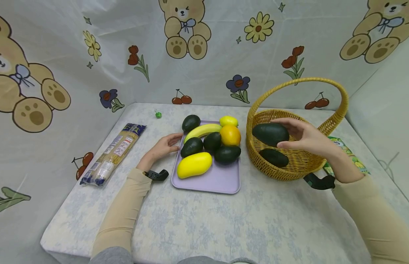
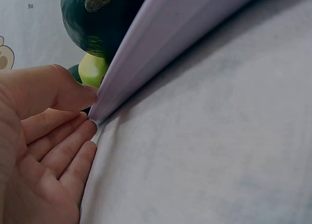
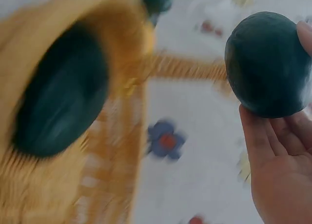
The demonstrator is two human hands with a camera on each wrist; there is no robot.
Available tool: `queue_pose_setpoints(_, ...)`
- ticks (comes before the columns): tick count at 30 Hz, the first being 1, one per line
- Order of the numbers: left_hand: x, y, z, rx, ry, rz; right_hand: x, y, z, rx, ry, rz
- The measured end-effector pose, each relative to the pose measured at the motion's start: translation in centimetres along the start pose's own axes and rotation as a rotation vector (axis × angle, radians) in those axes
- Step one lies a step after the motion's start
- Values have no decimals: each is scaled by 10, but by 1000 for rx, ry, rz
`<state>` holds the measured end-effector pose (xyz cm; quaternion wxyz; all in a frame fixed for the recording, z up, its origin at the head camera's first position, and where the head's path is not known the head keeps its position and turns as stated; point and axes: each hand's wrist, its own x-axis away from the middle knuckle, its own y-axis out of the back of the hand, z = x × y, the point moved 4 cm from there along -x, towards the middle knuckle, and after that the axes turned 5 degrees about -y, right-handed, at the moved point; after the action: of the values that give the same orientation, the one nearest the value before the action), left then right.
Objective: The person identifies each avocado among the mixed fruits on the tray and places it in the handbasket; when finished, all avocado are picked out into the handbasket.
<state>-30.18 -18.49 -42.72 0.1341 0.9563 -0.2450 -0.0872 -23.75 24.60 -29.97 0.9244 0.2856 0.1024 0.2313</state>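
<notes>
My right hand (image 1: 303,137) grips a dark green avocado (image 1: 269,133) above the near left rim of a wicker basket (image 1: 291,167); the right wrist view shows the same avocado (image 3: 267,63) against my fingers (image 3: 265,146). A second avocado (image 1: 274,157) lies inside the basket (image 3: 63,185), seen blurred as a dark avocado (image 3: 61,109). My left hand (image 1: 164,146) rests flat on the table, fingertips (image 2: 90,129) touching the left edge of a lilac tray (image 1: 221,181). The tray edge (image 2: 161,48) holds avocados, a banana (image 1: 201,131), an orange (image 1: 230,135), a lemon (image 1: 229,121) and a yellow mango (image 1: 193,165).
A spaghetti packet (image 1: 113,154) lies at the left of the table. A small green ball (image 1: 158,114) sits near the back edge. A green packet (image 1: 347,154) lies behind my right wrist. Printed cloth walls close in the table on three sides.
</notes>
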Motion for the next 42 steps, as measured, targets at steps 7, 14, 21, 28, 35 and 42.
queue_pose_setpoints(7,-2,5,15,-45,0,-27,10,20,-45,24,-189,-55)
queue_pose_setpoints(14,-2,3,15,-44,-13,-22,12,25,-74,85,-252,-45)
queue_pose_setpoints(21,-1,2,12,-37,-15,-19,10,21,-90,164,-203,38)
queue_pose_setpoints(28,-2,2,16,-53,-9,-26,7,18,-95,237,-184,64)
queue_pose_setpoints(35,-2,2,16,-41,-14,-26,7,16,-98,270,-206,89)
queue_pose_setpoints(42,0,-1,1,-32,4,-8,8,15,-99,302,-237,122)
